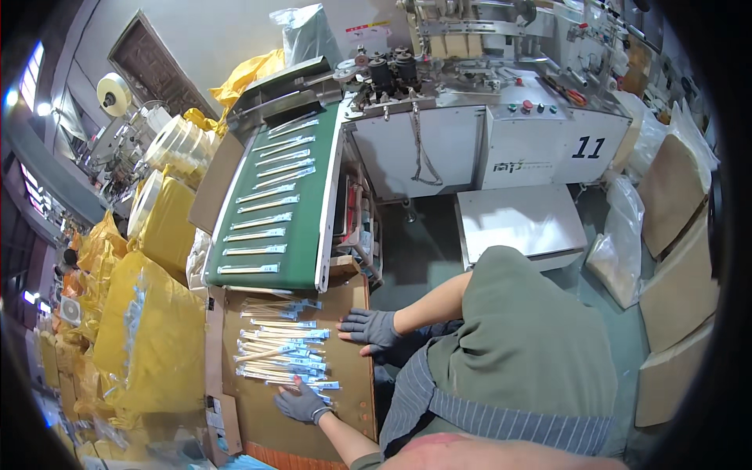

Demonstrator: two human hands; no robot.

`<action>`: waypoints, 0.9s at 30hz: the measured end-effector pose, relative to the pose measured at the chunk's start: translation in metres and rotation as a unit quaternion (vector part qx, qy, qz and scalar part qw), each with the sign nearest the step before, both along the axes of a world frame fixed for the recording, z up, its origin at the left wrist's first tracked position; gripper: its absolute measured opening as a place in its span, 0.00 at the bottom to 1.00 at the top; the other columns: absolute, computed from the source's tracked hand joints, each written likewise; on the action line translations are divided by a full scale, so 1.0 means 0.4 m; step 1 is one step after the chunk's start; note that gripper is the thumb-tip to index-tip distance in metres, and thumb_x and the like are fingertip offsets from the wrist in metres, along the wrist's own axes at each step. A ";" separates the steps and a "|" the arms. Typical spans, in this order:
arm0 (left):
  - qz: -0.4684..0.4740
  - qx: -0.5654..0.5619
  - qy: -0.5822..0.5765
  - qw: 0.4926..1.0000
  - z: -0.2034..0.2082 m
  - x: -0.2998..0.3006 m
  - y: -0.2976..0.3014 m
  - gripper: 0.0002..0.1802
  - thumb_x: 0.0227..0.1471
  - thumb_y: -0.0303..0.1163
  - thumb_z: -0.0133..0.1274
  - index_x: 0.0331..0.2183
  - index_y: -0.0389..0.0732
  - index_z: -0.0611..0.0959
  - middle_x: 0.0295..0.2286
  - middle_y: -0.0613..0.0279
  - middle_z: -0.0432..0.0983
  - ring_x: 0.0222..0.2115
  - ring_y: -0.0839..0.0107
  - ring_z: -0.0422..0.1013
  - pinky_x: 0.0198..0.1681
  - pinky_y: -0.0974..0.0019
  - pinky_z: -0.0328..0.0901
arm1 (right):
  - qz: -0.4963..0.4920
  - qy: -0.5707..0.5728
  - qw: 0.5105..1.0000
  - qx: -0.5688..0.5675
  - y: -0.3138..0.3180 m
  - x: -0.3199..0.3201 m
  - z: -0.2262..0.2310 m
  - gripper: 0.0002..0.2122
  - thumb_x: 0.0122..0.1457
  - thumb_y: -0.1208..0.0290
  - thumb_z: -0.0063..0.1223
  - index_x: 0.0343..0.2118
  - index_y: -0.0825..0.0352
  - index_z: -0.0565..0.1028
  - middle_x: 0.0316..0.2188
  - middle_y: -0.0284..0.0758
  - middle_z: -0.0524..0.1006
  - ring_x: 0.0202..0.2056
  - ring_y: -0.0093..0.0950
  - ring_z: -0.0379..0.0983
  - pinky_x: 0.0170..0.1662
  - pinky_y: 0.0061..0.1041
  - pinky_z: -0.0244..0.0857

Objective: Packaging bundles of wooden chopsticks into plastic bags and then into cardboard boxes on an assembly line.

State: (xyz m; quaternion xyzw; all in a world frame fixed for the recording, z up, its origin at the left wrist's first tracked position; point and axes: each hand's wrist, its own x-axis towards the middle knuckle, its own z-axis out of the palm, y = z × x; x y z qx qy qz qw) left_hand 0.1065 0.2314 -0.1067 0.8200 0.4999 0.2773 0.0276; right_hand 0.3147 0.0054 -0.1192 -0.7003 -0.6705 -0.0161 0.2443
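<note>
Head view: wrapped sticks (pixel 274 351) piled on cardboard (pixel 258 407), lower left of frame. Gloved left hand (pixel 300 403) at pile's lower edge; can't tell if it's gripping any. Gloved right hand (pixel 371 329) open wide, palm down at cardboard's right edge, near pile. Green belt (pixel 305 247) above carries more sticks.

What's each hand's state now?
Left hand: open, fingers spread beside the wrapped sticks, no clear grip.
Right hand: open, nothing visibly held.
</note>
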 end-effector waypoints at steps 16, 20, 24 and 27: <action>-0.017 -0.018 -0.017 1.000 0.017 0.009 -0.008 0.29 0.52 0.48 0.49 0.48 0.35 0.74 0.50 0.38 0.64 0.52 0.46 0.60 0.55 0.52 0.55 | 0.100 0.121 0.958 0.239 0.112 0.246 0.359 0.12 0.49 0.71 0.55 0.38 0.64 0.74 0.35 0.37 0.76 0.33 0.37 0.73 0.34 0.32 0.68; 0.002 -0.041 -0.020 0.999 0.050 0.043 -0.036 0.29 0.53 0.45 0.48 0.50 0.33 0.72 0.52 0.38 0.61 0.53 0.46 0.59 0.56 0.52 0.54 | -0.107 0.059 0.957 0.265 0.255 0.589 0.465 0.15 0.51 0.69 0.54 0.43 0.64 0.73 0.42 0.42 0.75 0.41 0.41 0.72 0.44 0.33 0.67; -0.025 -0.018 0.003 1.000 0.096 0.055 -0.063 0.30 0.53 0.43 0.49 0.52 0.33 0.69 0.53 0.38 0.60 0.54 0.47 0.57 0.57 0.53 0.51 | -0.407 0.113 0.901 0.098 0.386 1.014 0.423 0.27 0.51 0.48 0.54 0.48 0.66 0.71 0.47 0.47 0.72 0.49 0.44 0.67 0.53 0.34 0.60; 0.033 -0.060 0.010 0.998 0.103 0.044 -0.085 0.33 0.51 0.47 0.51 0.53 0.34 0.69 0.54 0.43 0.60 0.55 0.49 0.56 0.58 0.53 0.50 | -0.439 -0.021 0.898 -0.018 0.370 1.174 0.358 0.24 0.54 0.49 0.47 0.48 0.61 0.73 0.50 0.43 0.71 0.51 0.40 0.67 0.53 0.36 0.60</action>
